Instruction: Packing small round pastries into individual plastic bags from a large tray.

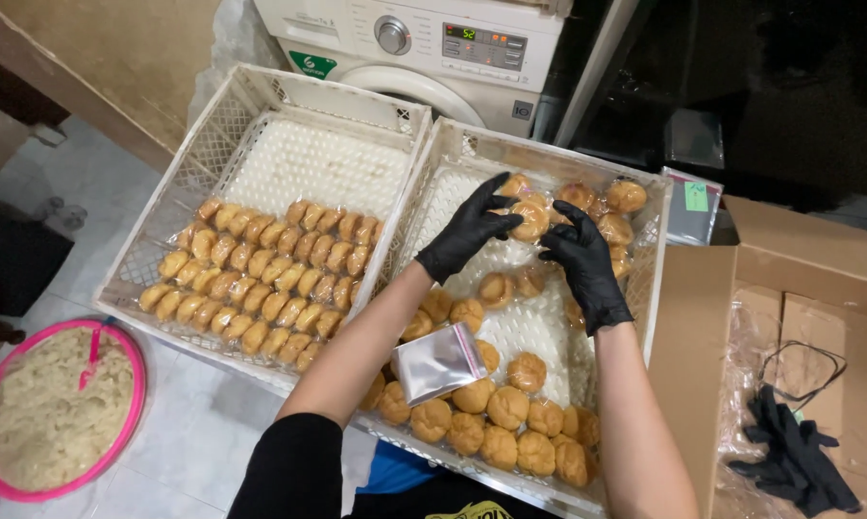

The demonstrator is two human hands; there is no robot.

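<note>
Pastry (531,220), round and golden, pinched between gloved left hand (467,231) and right hand (582,259) over the right crate (656,252); silver pouch (439,362) on buns nearer the person; green label (696,196) just beyond its far corner.

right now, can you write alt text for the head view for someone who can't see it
Both black-gloved hands, left hand and right hand, grip a wrapped round pastry over the right white crate of loose pastries. The left crate holds neat rows of buns.
</note>
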